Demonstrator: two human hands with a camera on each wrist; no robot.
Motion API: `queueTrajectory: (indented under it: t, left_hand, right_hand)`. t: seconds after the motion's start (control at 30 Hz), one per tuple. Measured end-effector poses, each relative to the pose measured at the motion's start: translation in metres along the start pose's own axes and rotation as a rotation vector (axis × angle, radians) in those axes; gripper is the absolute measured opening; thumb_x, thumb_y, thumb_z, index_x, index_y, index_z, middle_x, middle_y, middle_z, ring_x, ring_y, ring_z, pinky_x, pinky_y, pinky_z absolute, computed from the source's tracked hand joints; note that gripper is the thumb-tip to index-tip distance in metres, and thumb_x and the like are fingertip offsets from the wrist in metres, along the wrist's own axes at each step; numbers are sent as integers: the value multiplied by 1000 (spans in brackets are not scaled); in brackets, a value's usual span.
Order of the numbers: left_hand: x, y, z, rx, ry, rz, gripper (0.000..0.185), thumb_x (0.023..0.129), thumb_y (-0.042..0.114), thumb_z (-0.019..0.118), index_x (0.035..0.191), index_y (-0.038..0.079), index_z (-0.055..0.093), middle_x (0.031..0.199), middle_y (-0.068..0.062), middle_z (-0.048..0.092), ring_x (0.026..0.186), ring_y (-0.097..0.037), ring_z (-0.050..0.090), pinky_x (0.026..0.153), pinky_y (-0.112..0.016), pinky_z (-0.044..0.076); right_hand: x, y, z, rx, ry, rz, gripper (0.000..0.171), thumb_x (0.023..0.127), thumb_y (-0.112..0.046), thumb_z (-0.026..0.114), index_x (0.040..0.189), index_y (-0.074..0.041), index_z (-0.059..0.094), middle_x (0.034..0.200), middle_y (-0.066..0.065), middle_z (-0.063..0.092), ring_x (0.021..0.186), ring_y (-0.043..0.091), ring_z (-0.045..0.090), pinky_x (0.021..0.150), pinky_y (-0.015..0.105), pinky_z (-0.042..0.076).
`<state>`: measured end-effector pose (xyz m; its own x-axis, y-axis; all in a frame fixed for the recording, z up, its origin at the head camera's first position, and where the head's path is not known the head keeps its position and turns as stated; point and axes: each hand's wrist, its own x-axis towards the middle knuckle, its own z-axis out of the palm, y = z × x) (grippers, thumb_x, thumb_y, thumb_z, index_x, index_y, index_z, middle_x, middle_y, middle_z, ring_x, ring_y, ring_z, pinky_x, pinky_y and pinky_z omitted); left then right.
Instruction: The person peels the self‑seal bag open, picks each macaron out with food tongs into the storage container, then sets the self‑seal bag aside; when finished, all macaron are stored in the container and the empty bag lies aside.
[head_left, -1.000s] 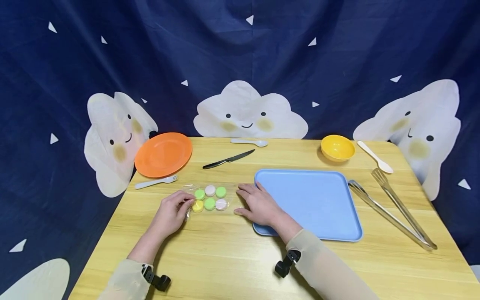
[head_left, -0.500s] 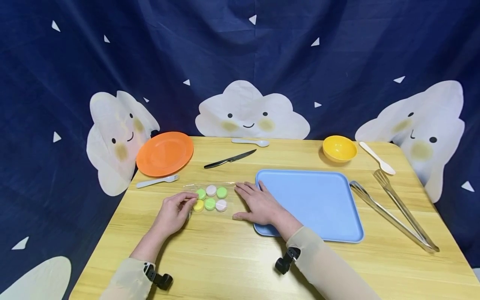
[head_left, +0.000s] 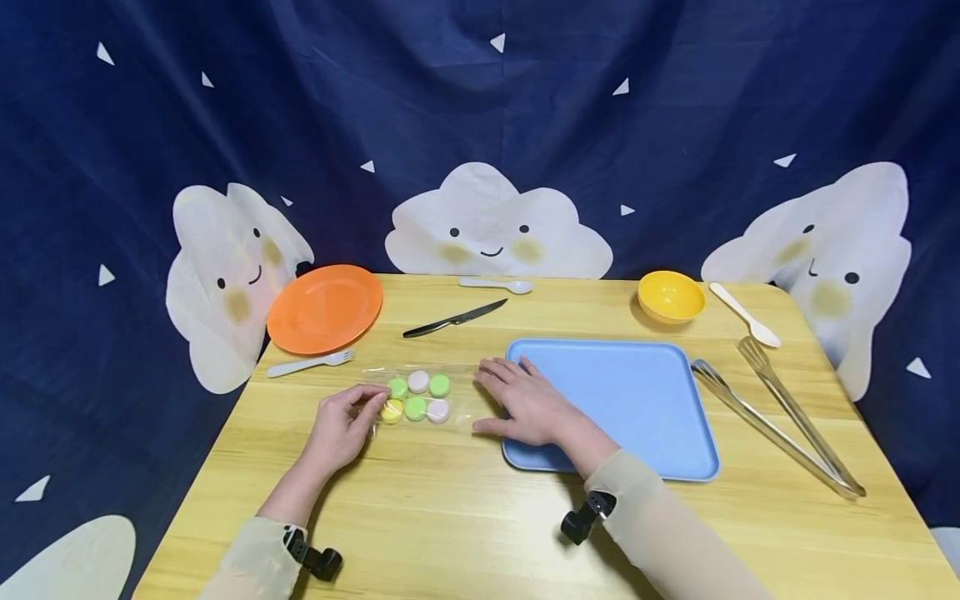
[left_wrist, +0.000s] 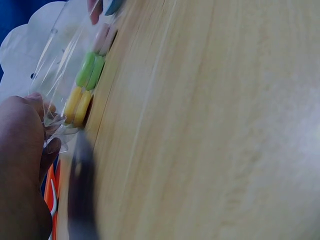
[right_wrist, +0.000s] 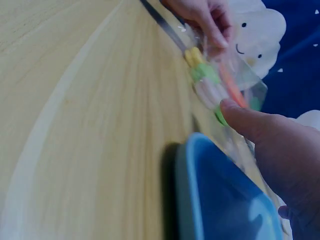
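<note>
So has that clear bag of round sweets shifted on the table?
No. The bag keeps the same gap left of the blue tray and below the black knife.

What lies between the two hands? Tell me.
In the head view, a clear bag of six round sweets lies between them: the left hand pinches its left end, and the right hand rests at its right end.

Head view bright, even, sharp; soft light from above. Short soft shadows under the right hand [head_left: 528, 407] and left hand [head_left: 341, 427] on the table [head_left: 450, 517]. Slight wide-angle bend at the edges. Both wrist views soft and tilted: left hand dark and blurred close up, wood beyond it washed pale; thumb nearest the right wrist lens out of focus.
</note>
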<state>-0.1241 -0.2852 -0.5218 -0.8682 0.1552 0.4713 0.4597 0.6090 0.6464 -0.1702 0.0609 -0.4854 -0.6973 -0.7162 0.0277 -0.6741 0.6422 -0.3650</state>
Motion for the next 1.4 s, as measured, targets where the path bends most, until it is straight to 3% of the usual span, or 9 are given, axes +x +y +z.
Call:
queueTrajectory:
  t: [0.2, 0.47, 0.87, 1.13, 1.4]
  left_hand:
    - [-1, -3, 0, -9, 16, 4, 11, 99, 1, 74, 107, 6, 80, 100, -4, 79, 87, -15, 73, 71, -13, 55]
    - [-3, -4, 1, -25, 48, 8, 13, 97, -3, 75, 105, 6, 80, 100, -2, 79, 85, -19, 74, 72, -12, 55]
    - [2, 1, 0, 3, 48, -6, 9, 96, -1, 78, 103, 3, 80, 99, -6, 80, 89, -25, 77, 75, -11, 55]
    - [5, 4, 2, 27, 50, -24, 8, 96, 1, 78, 102, 5, 80, 97, -6, 79, 88, -25, 77, 76, -10, 55]
    - [7, 6, 1, 18, 47, -22, 9, 95, -2, 78, 102, 4, 80, 97, -6, 79, 87, -26, 76, 80, -10, 54]
  right_hand:
    - [-19, 8, -22, 5, 55, 16, 79, 99, -56, 70, 156, -6, 51, 165, 16, 40, 152, 36, 34, 125, 63, 18]
    - [-55, 26, -56, 24, 171, 67, 83, 96, -61, 71, 154, -4, 53, 158, 13, 50, 147, 35, 43, 121, 63, 27]
    - [-129, 68, -105, 85, 363, 239, 81, 92, -48, 83, 150, 0, 54, 150, 21, 56, 140, 46, 48, 112, 66, 38]
    - [-188, 96, -125, 125, 466, 369, 81, 87, -34, 90, 150, 2, 53, 146, 29, 56, 134, 53, 48, 106, 71, 38]
    - [-247, 121, -131, 166, 481, 562, 83, 91, -35, 87, 154, 3, 48, 151, 35, 47, 139, 58, 39, 116, 71, 27]
